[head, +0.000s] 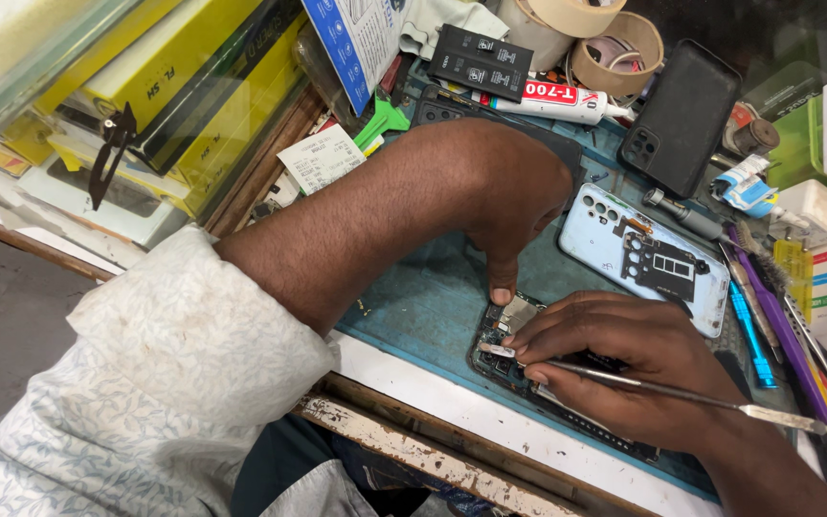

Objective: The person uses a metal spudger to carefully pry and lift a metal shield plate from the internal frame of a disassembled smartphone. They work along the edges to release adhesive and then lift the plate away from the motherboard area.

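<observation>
Near the bench's front edge, the opened phone (pixel 528 359) lies on the blue mat (pixel 423 297). The left hand (pixel 509 206) presses a thumb on its top to steady it; the right hand (pixel 614 369) pinches a thin metal spudger (pixel 662 391), its tip at the circuit board.

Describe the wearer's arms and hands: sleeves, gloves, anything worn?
Both hands are bare: no gloves, and no rings or watch in view. The left arm wears a pale, off-white shirt sleeve with a faint blue-grey leaf print, rolled up in a thick cuff near the elbow, forearm uncovered. The left hand and right hand have short nails. The right forearm is bare as far as the frame shows.
</observation>
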